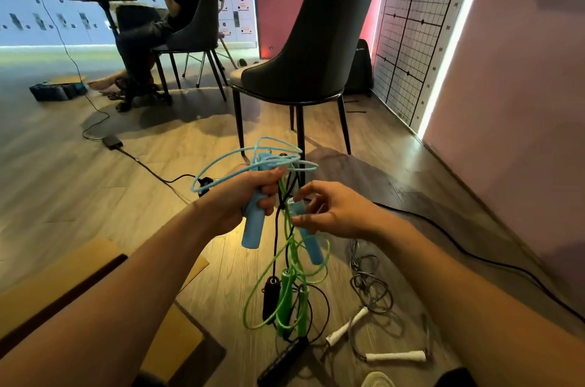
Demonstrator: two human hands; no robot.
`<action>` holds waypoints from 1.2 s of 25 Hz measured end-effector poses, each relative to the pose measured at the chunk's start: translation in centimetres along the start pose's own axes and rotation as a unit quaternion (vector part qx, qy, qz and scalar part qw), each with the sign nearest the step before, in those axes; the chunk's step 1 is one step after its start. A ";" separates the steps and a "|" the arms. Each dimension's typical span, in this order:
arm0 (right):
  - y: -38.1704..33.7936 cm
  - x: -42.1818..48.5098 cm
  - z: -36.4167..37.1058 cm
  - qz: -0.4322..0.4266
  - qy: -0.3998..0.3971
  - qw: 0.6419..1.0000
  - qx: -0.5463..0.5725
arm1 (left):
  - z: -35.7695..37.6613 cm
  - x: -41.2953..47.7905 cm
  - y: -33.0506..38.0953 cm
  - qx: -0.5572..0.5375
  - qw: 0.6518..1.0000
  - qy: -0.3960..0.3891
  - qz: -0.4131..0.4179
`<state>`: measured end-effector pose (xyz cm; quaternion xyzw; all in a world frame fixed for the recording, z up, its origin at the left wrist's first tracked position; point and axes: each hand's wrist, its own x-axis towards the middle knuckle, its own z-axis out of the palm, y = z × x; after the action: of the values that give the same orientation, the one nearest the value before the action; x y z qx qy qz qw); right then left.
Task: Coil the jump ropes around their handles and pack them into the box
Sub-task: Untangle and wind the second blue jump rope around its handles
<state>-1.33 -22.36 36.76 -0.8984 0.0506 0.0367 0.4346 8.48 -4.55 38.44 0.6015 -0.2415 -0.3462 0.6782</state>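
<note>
My left hand (250, 196) is clamped round one blue handle (251, 234) with the blue rope (253, 159) looping in a mess above my fist. My right hand (332, 212) pinches the top of the other blue handle (311, 244) between thumb and forefinger. A green rope (294, 260) and a black rope (275, 228) hang tangled below them over the wood floor (95, 181), a grey rope (370, 288) with white handles lies off to the right, and the cardboard box (63, 276) sits at the floor's near-left edge.
</note>
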 end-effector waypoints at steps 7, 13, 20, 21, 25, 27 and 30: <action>0.0 1.1 1.0 -0.031 0.129 0.990 -0.051 | -0.2 -0.6 0.2 0.067 0.997 -0.021 -0.018; 0.5 1.4 0.4 -0.059 0.103 0.984 -0.133 | 0.2 -0.4 0.4 0.288 0.957 0.031 -0.031; 0.6 0.1 -0.2 -0.011 -0.105 0.983 -0.150 | -0.6 -0.2 -0.4 0.222 0.966 0.107 -0.080; 0.2 0.1 -0.1 -0.019 -0.099 0.987 -0.127 | -0.3 -0.2 -0.4 0.216 0.966 0.112 -0.088; -1.4 0.1 0.8 -0.062 -0.025 0.994 -0.082 | 0.9 -0.1 0.0 0.154 0.971 0.133 -0.123; -2.1 0.2 2.0 -0.086 -0.004 0.986 -0.140 | 0.7 -0.2 0.3 0.106 0.980 0.131 -0.107; -2.9 0.4 0.9 -0.095 0.058 0.992 -0.051 | -0.6 -0.1 0.7 0.114 0.976 0.161 -0.097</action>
<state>-0.63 -19.89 38.43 -0.9210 -0.0114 -0.0546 0.3856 9.02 -4.06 39.03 0.7434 -0.1076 -0.2796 0.5980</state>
